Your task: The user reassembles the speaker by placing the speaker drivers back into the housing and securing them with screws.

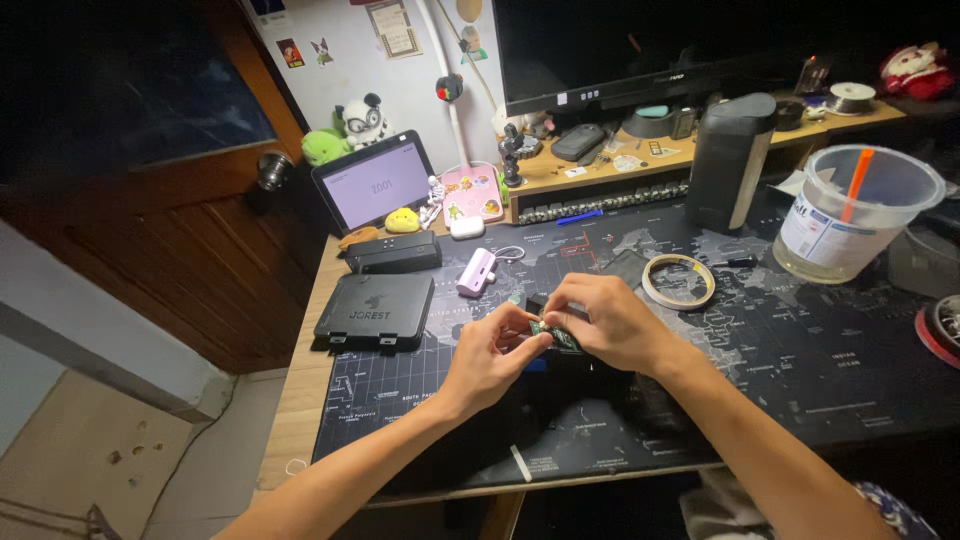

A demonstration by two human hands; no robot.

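Left hand (492, 352) and right hand (608, 322) both pinched on a small green circuit board (553, 333); flat black case (375, 311) left, white-labelled clear tub (852, 212) right.

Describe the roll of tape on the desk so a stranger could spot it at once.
Start at the dark world-map desk mat. Just beyond the right hand, left of the clear plastic bucket, lies the tape roll: the only flat, pale, open ring there.

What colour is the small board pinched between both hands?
Green, the small circuit board, seen in the head view.
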